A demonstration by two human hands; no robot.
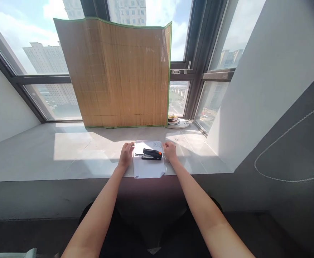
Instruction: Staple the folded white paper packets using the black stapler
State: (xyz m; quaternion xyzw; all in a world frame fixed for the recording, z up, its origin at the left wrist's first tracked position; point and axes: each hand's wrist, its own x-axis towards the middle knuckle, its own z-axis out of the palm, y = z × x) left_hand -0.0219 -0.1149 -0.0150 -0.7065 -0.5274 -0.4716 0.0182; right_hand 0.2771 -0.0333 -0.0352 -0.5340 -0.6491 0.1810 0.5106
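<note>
White paper [148, 170] lies on the pale window sill, its lower edge reaching over the front. A black stapler [151, 154] with an orange patch rests across it, beside a slim pen-like item [139, 154]. At the paper's left edge is my left hand [126, 154], fingers curled together near the upper corner; what they hold, if anything, is too small to tell. My right hand [169, 150] is closed by the upper right edge, its fingertips pressed together, and their contents cannot be made out. A small printed patch [157, 144] shows at the paper's upper right.
A bamboo mat [124, 75] with green edging stands against the window behind the sill. Stacked plates or discs [174, 121] sit at its right foot. A beaded cord [275, 142] hangs at the far right. The sill's front edge [65, 179] runs below the hands.
</note>
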